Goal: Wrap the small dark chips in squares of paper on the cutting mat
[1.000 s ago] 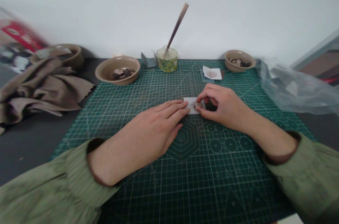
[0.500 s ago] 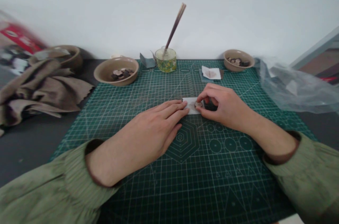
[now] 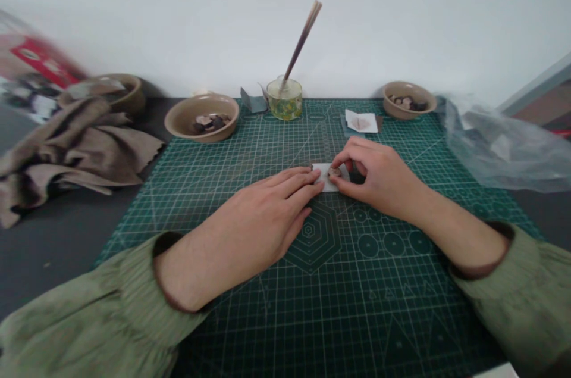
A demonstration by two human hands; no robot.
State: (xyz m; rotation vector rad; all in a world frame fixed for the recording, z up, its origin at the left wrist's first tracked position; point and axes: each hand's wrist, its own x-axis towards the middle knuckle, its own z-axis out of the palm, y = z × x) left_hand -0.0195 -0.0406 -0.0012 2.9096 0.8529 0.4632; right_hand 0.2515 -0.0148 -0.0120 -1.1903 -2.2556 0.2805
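Note:
My left hand (image 3: pixel 267 205) lies flat with its fingers stretched out, and the fingertips press on the left end of a small white paper sheet (image 3: pixel 329 186). Between thumb and forefinger, my right hand (image 3: pixel 375 178) pinches a small round brown piece (image 3: pixel 334 172) against that sheet. The piece is pale on top with a darker edge; its material cannot be made out. Under both hands is a green cutting mat (image 3: pixel 250 318) printed with white grid lines and shapes.
Bowls holding dark and pale pieces stand at the back left (image 3: pixel 178 119) and back right (image 3: pixel 409 92). A glass cup (image 3: pixel 285 107) holds thin sticks. Folded sheets (image 3: pixel 363 122) lie nearby. A brown cloth (image 3: pixel 84 146) is at left, a clear plastic bag (image 3: pixel 504 152) at right.
The view has swung slightly left, so everything sits a little further right. The pinched brown piece has slid slightly left and away over the paper. My left hand keeps its place.

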